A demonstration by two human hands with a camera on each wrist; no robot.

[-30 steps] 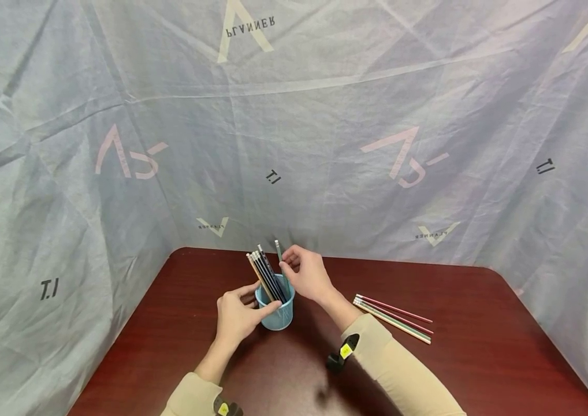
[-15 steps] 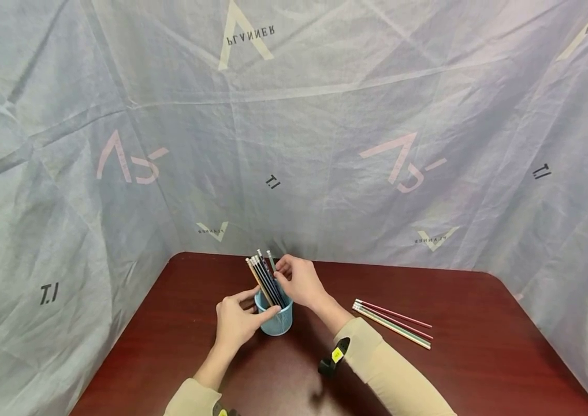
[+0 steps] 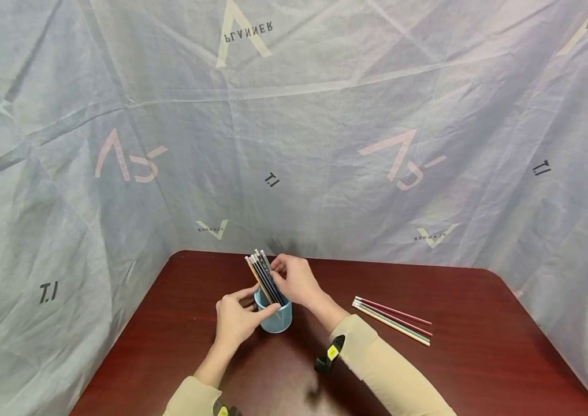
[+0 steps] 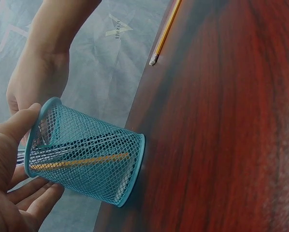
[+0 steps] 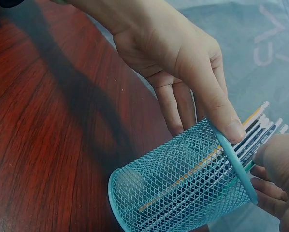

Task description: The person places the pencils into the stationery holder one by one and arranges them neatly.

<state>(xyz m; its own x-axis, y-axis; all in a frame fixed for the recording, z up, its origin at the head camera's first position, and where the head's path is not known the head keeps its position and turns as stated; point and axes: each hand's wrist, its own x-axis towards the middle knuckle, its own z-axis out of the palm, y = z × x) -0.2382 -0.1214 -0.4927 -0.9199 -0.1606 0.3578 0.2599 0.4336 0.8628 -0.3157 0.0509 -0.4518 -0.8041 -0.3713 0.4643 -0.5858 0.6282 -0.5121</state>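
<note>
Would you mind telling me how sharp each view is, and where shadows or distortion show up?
Head view: evenly lit and sharp, wide-angle bending of the table edges, soft arm shadow near the mesh cup. Left wrist view: the cup is crisp, the left hand at the frame edge is slightly soft. Right wrist view: a dark shadow band crosses the wood, and the right hand is blurred.

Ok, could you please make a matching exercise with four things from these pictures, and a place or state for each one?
Things:
1. mesh cup
2. loose pencils
3. left hand
4. right hand

Places or states:
A. lying flat on the table
B. at the tops of the pencils in the cup
C. standing upright, pencils inside
D. thumb on the cup's rim

Pairs: 1-C, 2-A, 3-D, 4-B
</note>
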